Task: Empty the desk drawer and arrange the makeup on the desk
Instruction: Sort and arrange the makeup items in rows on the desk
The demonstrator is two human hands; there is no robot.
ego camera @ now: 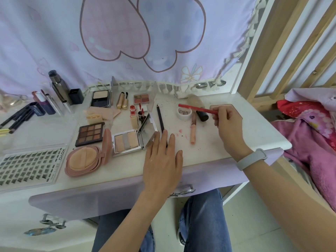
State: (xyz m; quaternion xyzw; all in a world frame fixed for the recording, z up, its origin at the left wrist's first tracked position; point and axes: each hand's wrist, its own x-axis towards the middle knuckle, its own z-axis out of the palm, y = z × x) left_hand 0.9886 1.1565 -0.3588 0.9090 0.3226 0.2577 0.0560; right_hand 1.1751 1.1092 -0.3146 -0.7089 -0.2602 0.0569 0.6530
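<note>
Head view: the desk point(245, 124) fills the middle of the frame, and most of the makeup is already laid out on its top.

Hand state:
- The right hand point(227, 120), right of centre, has its fingers curled round a red pencil point(197, 108) and holds it above the desk surface, tip pointing toward the left of the frame.
- The left hand point(163, 160), lower centre, lies flat with its fingers straight and slightly apart. The fingertips touch the lower end of a black pencil point(160, 118) that lies on the desk.

Items placed:
- Left of centre: a brown eyeshadow palette point(90, 131), a round pink compact point(85, 160) standing open, and an open silver palette point(127, 141) just left of the left hand.
- Far left: a sheet of false lashes point(29, 166). Dark bottles and tubes stand in the upper left.
- Right of centre: a white jar point(185, 113) and a pink tube point(193, 131) lie below the red pencil.

Progress, as a judgement: the task is well advanced. The left half is grouped; the items near the right hand lie loose and unaligned. Placement of the red pencil is not yet done. An eyelash curler point(181, 192) shows at the front edge below the desktop, which suggests the drawer is not fully emptied. The drawer interior is hidden, so its remaining contents cannot be told.
</note>
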